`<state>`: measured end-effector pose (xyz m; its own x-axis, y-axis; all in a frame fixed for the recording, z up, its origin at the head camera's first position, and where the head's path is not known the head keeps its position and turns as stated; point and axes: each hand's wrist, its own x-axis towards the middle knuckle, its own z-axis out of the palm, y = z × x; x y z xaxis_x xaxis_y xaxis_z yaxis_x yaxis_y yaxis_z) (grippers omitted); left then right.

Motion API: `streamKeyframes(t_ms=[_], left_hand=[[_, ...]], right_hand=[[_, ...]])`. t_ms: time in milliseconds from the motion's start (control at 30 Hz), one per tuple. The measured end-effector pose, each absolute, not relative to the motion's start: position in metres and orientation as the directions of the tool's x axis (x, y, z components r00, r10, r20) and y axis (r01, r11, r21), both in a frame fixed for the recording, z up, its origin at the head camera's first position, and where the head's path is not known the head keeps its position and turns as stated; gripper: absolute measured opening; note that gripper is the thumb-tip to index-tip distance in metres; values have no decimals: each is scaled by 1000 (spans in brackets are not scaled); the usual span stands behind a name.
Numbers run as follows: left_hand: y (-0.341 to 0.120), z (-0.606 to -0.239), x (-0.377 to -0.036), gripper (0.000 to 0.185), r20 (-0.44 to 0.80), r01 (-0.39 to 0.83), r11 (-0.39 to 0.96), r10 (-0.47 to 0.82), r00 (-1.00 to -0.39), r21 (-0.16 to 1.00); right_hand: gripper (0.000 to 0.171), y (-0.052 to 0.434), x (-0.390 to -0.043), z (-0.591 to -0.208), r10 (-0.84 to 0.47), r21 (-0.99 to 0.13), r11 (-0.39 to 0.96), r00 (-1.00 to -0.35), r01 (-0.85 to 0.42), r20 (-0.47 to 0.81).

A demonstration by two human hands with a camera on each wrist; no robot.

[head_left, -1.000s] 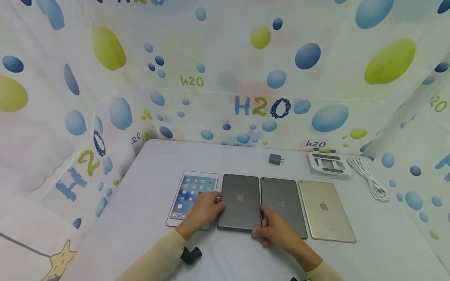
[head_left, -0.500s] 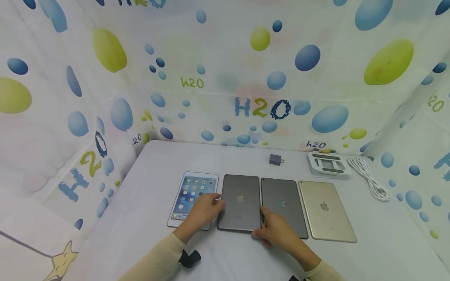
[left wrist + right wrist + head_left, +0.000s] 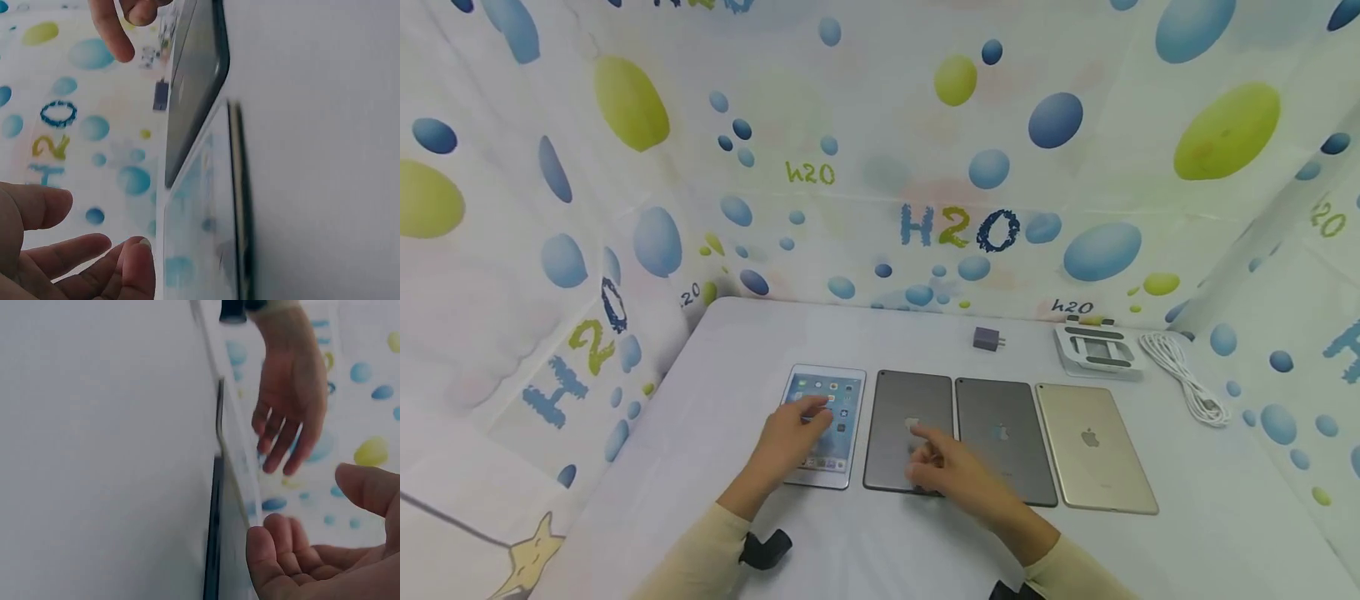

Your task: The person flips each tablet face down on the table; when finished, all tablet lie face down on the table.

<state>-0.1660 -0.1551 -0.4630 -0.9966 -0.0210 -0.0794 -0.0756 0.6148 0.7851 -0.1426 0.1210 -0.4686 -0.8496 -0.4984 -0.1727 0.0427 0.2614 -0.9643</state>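
Four tablets would be several, lying flat in a row in the head view. My left hand (image 3: 786, 437) hovers over the white tablet (image 3: 844, 446) with its lit screen of app icons, fingers loosely bent and holding nothing. Over the first dark grey tablet (image 3: 898, 392), back side up, hangs my right hand (image 3: 958, 479), its index finger reaching out near the logo. The left wrist view shows a gap between the left thumb (image 3: 50, 206) and the fingers. In the right wrist view the right hand (image 3: 331, 569) has nothing in its grasp.
A second dark grey tablet (image 3: 1000, 400) and a gold tablet (image 3: 1097, 450) lie to the right, backs up. Behind them are a charger plug (image 3: 987, 339), a white folding stand (image 3: 1099, 352) and a coiled white cable (image 3: 1187, 383). A patterned curtain (image 3: 880, 125) closes off the back.
Both hands have let go of the first grey tablet's edges and lifted. The left hand has moved left over the white tablet, the right hand slightly left over the grey one.
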Motion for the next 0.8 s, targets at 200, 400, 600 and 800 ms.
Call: streamKeyframes(t_ms=[200,400,600,800], left_hand=[[-195,-454,-169,47,-99,-131,647,-85,-991,751],[-205,-454,-169,50,-164,-188,664,-99,-981,724],[-201,-459,-167,53,-176,-189,705,-93,-980,684],[-200,-461,-165,58,-177,-160,717,-52,-983,678]], right_hand=[[74,72,-138,-462,-546,-939,13,-784,343,-294],[74,46,-140,-459,-536,-887,-84,-771,454,-344],[71,37,-144,-460,-490,-884,-105,-797,457,-354],[82,35,-146,-464,-455,-861,-144,-805,487,-380]])
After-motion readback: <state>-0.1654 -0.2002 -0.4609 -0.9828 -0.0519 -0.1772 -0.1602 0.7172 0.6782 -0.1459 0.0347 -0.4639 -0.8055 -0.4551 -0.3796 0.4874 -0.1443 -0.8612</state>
